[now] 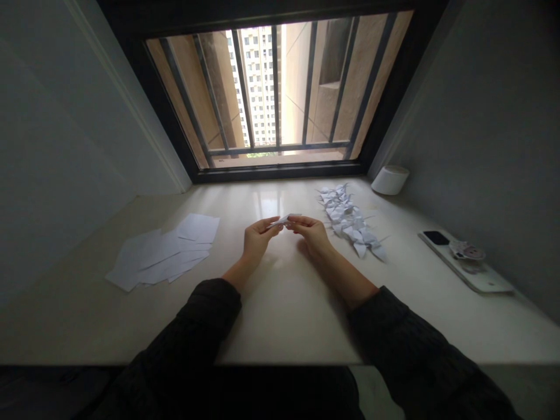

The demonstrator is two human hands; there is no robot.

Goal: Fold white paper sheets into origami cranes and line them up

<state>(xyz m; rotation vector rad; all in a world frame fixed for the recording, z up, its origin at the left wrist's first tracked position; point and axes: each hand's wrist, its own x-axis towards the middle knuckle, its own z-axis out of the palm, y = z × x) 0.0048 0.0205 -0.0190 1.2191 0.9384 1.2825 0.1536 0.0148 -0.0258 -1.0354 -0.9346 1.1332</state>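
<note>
Between both hands, a little above the white sill, is a small piece of folded white paper [283, 220]. My left hand [259, 234] pinches its left side, and my right hand [310, 229] grips its right side with thumb and fingers. The fingers cover much of the paper, so its exact folded shape is hard to make out. To the right of my right hand lie several folded white paper cranes [345, 213], grouped in a slanting band. Over on the left, loose white paper sheets [161, 254] lie fanned out and overlapping.
A white cup-like container [390, 179] leans at the back right corner by the wall. Nearer on the right lies a white phone [468, 265] with a round grip on its back. A barred window [280, 170] closes off the far side of the sill [280, 315].
</note>
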